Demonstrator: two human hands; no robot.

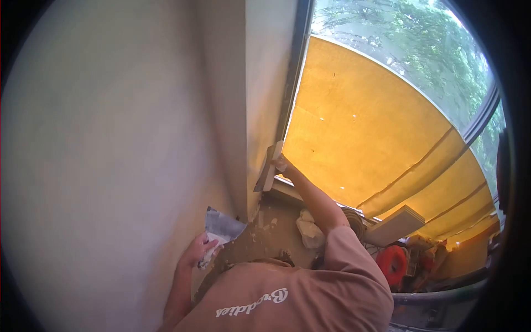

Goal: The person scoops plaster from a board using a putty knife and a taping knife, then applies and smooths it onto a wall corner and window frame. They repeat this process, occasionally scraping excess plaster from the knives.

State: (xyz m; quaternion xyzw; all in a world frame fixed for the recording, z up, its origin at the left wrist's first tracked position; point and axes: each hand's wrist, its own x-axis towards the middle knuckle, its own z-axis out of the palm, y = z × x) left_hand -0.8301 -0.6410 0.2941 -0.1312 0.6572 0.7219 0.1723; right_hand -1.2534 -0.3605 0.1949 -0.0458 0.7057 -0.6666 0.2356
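My left hand (196, 250) is low on the left, beside the plain wall. Its fingers are closed round a putty knife (222, 223), whose broad grey blade points up and right; whitish filler is smeared near the handle. Further forward, my right hand (281, 164) grips a wide filling knife (269, 167) with a long pale back and a thin dark blade. That blade lies right at the narrow wall strip (262, 110) beside the window frame. My right arm stretches out across the floor area.
Yellow-orange sheeting (365, 122) covers the lower window on the right. Beneath it are a crumpled white bag (310, 229), a stack of boards (396, 225) and a red round object (391, 264). Bits of debris lie on the brown floor (265, 235). A wall corner (245, 138) juts out ahead.
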